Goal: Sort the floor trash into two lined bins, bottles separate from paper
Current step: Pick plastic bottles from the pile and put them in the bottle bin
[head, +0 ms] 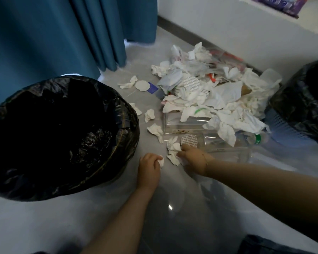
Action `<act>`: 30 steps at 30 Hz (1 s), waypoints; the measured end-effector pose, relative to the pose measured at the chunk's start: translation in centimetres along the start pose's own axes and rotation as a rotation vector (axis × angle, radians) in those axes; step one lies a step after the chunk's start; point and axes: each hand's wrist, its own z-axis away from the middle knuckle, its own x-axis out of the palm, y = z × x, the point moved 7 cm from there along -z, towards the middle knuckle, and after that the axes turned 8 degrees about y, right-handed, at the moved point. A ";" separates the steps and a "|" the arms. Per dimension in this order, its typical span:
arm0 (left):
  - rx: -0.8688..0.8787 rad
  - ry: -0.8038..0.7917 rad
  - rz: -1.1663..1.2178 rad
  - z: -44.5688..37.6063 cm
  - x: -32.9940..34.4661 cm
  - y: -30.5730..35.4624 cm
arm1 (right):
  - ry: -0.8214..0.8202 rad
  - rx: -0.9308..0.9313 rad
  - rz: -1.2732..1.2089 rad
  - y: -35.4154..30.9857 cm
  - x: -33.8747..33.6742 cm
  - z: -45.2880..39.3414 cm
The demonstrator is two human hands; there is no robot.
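A glossy grey floor (103,213) carries a heap of crumpled paper (209,94) beside the wall, clear plastic bottles (200,132) at the heap's near edge, and black-lined bins left (59,136) and right (305,107) of it.

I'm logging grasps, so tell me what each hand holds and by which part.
The left hand grips a crumpled white tissue balled in its fingers. The right hand pinches another crumpled tissue at its near edge on the floor.
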 end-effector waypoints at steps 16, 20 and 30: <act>0.412 -0.353 0.016 2.8 5.8 5.5 | -0.109 0.175 -0.101 5.7 -1.3 5.5; 0.549 -0.357 -0.211 4.2 7.3 4.0 | -0.156 0.186 -0.063 6.8 -0.1 6.4; 0.570 -0.212 -0.287 5.2 5.7 3.9 | 0.007 0.177 -0.186 2.6 3.6 7.0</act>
